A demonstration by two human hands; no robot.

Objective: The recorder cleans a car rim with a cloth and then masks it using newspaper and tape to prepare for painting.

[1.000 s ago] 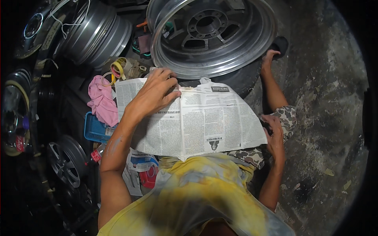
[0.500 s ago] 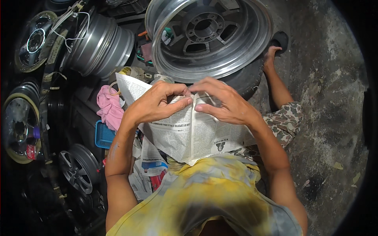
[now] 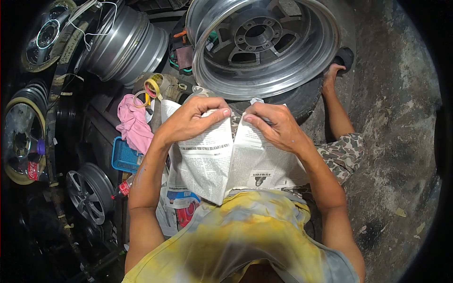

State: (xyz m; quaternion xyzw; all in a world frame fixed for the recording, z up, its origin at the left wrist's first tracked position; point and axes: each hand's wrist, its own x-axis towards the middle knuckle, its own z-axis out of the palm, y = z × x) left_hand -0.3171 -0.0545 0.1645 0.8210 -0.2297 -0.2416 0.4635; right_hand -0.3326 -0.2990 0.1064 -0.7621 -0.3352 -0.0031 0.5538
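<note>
Fingers of the left hand and right hand pinch the top edge of a newspaper sheet hanging below them, seemingly mid-tear along its fold, which likely calls for pulling steadily apart just short of the wheel rim.

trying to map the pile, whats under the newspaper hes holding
Under the newspaper, held by the left hand and right hand, camouflage shorts show at the right and more printed paper at lower left. Whatever lies directly beneath is covered.
</note>
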